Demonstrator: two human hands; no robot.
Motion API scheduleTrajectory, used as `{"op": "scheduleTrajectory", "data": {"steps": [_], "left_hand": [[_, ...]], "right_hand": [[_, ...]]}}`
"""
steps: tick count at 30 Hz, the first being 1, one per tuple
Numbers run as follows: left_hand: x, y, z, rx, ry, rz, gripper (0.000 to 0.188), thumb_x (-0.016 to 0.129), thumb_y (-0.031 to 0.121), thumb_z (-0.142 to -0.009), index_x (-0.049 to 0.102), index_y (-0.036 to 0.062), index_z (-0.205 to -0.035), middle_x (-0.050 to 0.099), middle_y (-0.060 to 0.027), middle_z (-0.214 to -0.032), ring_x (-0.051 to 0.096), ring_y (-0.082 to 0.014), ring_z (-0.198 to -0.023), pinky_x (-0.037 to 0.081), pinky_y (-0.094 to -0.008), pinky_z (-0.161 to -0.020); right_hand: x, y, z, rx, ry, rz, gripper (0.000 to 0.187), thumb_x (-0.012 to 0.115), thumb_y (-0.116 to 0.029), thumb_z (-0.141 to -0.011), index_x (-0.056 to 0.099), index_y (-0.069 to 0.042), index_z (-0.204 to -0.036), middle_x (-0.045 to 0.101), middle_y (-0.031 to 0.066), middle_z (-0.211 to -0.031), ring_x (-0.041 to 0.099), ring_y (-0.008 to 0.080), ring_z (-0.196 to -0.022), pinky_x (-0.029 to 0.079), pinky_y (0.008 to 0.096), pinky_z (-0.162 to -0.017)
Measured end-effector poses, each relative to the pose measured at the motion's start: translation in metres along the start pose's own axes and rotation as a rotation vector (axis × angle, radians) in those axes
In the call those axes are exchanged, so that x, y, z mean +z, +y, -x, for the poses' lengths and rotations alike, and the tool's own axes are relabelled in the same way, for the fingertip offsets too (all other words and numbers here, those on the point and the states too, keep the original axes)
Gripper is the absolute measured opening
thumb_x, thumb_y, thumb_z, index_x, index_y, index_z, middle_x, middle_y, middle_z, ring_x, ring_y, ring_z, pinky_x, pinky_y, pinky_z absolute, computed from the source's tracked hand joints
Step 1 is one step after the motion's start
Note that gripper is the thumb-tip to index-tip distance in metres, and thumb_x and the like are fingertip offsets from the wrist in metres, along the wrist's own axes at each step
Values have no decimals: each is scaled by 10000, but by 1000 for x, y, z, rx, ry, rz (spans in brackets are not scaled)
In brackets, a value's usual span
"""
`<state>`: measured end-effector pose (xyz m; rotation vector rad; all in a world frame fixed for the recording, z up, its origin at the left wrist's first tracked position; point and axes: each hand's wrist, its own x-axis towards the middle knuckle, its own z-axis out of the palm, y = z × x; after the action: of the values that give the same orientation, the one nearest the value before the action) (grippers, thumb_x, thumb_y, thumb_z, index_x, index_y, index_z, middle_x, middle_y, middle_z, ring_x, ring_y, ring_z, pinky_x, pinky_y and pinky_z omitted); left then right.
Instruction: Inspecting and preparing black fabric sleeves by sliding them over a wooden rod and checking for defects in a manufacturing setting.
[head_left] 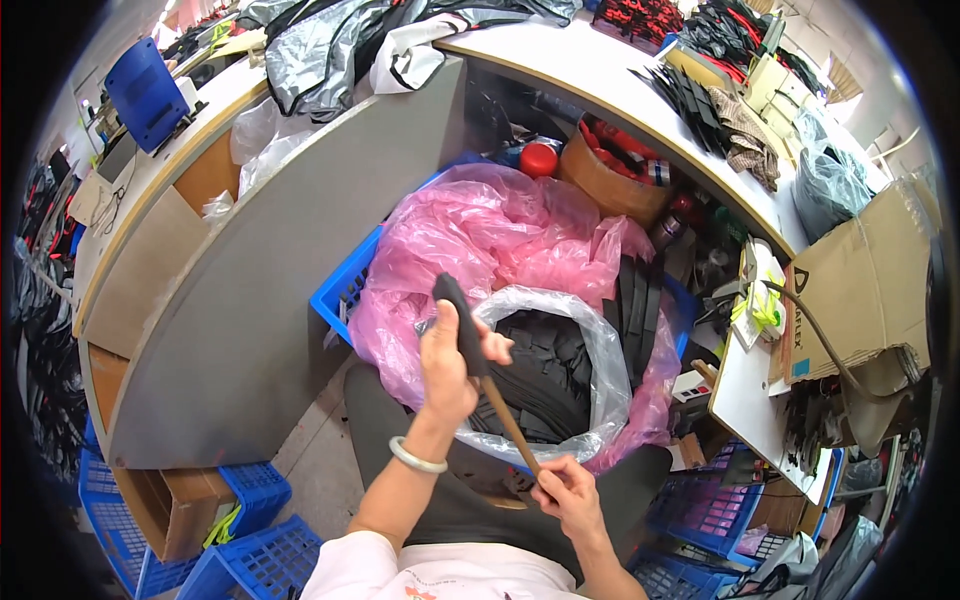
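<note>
Our left hand [447,374] curls its grip round the black fabric tube [460,325], before the clear plastic bag [613,370]; in line with it, the wooden stick [511,424] slants down-right into our right hand's [570,496] pinch.

Matt black cloth piece [461,322], smooth wooden stick [511,424], glossy pink plastic sheeting [437,230]

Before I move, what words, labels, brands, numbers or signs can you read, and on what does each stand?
Cardboard box at right: dark printed lettering; I don't copy out printed wording.
White shirt: a line of print near an orange mark, too small to read.
Elsewhere: nothing I can read.
</note>
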<state>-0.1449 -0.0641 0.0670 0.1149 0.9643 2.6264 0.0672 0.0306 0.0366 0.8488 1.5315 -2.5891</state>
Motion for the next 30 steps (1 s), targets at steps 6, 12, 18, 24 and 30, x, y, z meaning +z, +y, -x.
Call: {"op": "scheduleTrajectory", "data": {"steps": [6, 12, 18, 24, 30], "left_hand": [[13, -40, 33, -23, -135, -214, 548, 338, 429, -975, 466, 62, -589, 466, -72, -500, 505, -194, -460, 483, -370, -657], [9, -23, 25, 69, -55, -251, 489, 362, 441, -966, 484, 24, -743, 516, -88, -557, 559, -210, -538, 474, -381, -727], [5, -20, 26, 140, 27, -210, 476, 356, 397, -981, 529, -23, -835, 565, -105, -610, 589, -208, -584, 492, -367, -728], [5, -27, 32, 167, 38, -276, 462, 337, 346, -995, 546, -33, -832, 620, -130, -690, 627, -229, -703, 494, -349, -744], [-41, -34, -17, 281, 401, -392, 452, 344, 336, -989, 555, -3, -776, 615, -121, -695, 599, -212, -661, 487, -345, -687]], "right_hand": [[29, -18, -17, -93, 80, 23, 91, 549, -82, -905, 538, -16, -967, 491, 27, -622, 409, 62, -487, 244, 181, -391], [16, -10, -15, -84, -16, 33, 85, 545, -88, -910, 547, -32, -974, 487, -3, -619, 420, 48, -513, 262, 173, -430], [8, 10, -2, -74, 23, -130, 96, 557, -58, -895, 578, -27, -984, 514, 47, -613, 449, 71, -510, 242, 176, -386], [26, 9, -14, -28, -27, -292, 112, 554, -69, -902, 576, -35, -1006, 514, 64, -623, 421, 56, -496, 223, 175, -375], [-6, -3, -30, -17, 13, 89, 122, 582, -138, -892, 607, -54, -977, 519, -5, -623, 443, 41, -495, 322, 182, -425]]}}
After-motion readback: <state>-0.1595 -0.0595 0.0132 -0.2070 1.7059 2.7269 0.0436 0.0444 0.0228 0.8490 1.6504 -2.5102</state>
